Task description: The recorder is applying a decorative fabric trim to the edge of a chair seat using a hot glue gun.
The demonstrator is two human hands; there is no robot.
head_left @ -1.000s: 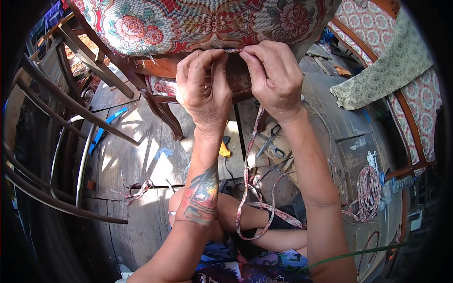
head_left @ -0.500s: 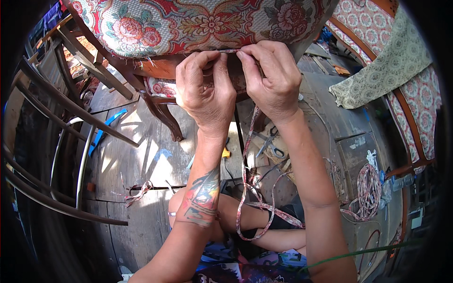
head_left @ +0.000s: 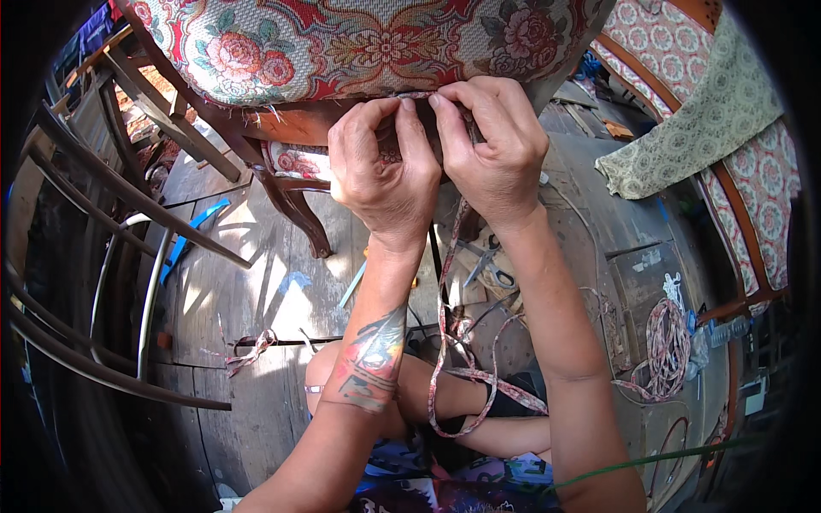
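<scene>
In front of me stands a chair part covered in floral upholstery fabric (head_left: 385,47), its lower edge fraying over a brown wooden frame (head_left: 295,120). My left hand (head_left: 385,167) pinches a thin fabric-covered piping cord (head_left: 421,95) at that edge. Close beside it, my right hand (head_left: 492,141) pinches the same cord between thumb and forefinger. From under my right hand a long tail of the patterned cord (head_left: 445,282) hangs down and loops over my lap. The fingertips hide much of the short stretch between them.
Scissors (head_left: 483,256) lie on the plank floor (head_left: 282,299) below my hands. To the right are a coiled bundle of cord (head_left: 667,346) and another upholstered piece with a pale patterned cloth (head_left: 693,128) over it. A metal-framed chair (head_left: 128,205) and a blue strip (head_left: 188,239) are at left.
My left hand has shifted slightly right, closer to my right hand. Both hands still pinch the cord along the fabric edge.
</scene>
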